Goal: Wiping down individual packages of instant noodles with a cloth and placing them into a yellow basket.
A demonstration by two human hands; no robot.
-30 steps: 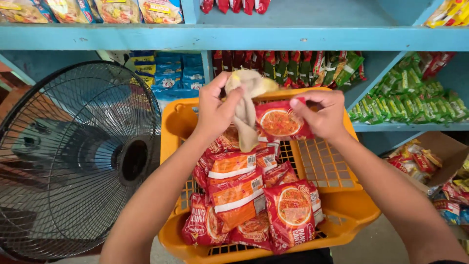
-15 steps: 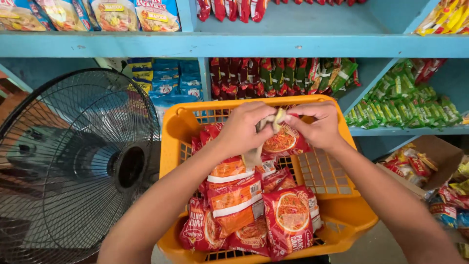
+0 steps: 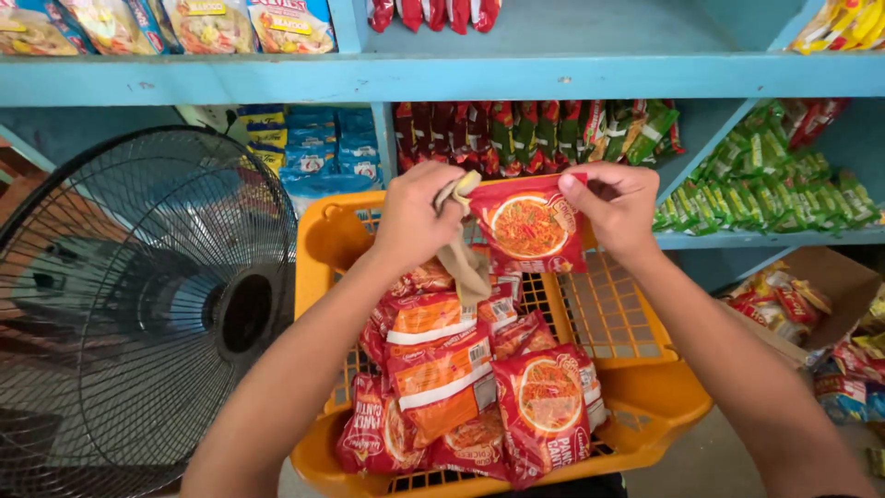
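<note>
Red noodle packet (image 3: 530, 226): held upright above orange basket (image 3: 645, 406), pinched at its top right corner by right hand (image 3: 616, 207); left hand (image 3: 415, 217) beside it, closed on beige cloth (image 3: 466, 263).

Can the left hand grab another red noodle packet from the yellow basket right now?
Probably not straight away. The left hand is full: it grips a beige cloth and pinches the raised red packet. The packets in the yellow basket lie uncovered right below it.
</note>
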